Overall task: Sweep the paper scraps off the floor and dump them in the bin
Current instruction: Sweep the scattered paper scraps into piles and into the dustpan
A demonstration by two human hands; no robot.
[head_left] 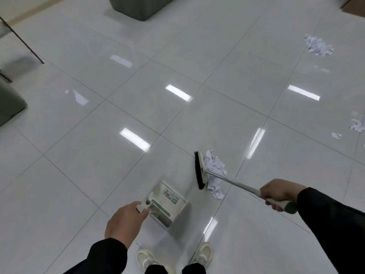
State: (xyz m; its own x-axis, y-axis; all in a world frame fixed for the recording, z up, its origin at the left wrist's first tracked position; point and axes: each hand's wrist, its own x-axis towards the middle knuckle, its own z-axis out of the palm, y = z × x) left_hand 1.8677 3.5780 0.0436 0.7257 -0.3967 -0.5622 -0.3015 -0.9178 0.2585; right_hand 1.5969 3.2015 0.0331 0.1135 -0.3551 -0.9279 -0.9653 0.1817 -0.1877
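Note:
My left hand point(123, 221) grips the handle of a white and green dustpan point(167, 202) that stands on the glossy white tile floor point(98, 135). My right hand point(278, 191) holds the metal handle of a broom, whose black-bristled head point(199, 171) rests on the floor just right of the dustpan. A heap of white paper scraps point(215, 173) lies against the right side of the broom head. Another pile of scraps point(319, 45) lies far off at the upper right, and a few loose scraps point(356, 127) sit at the right edge.
A grey-green upholstered seat point(138, 6) stands at the top centre and another point(7, 103) at the left edge. Thin dark furniture legs point(25, 42) slant at the upper left. My two white shoes point(173, 258) are at the bottom.

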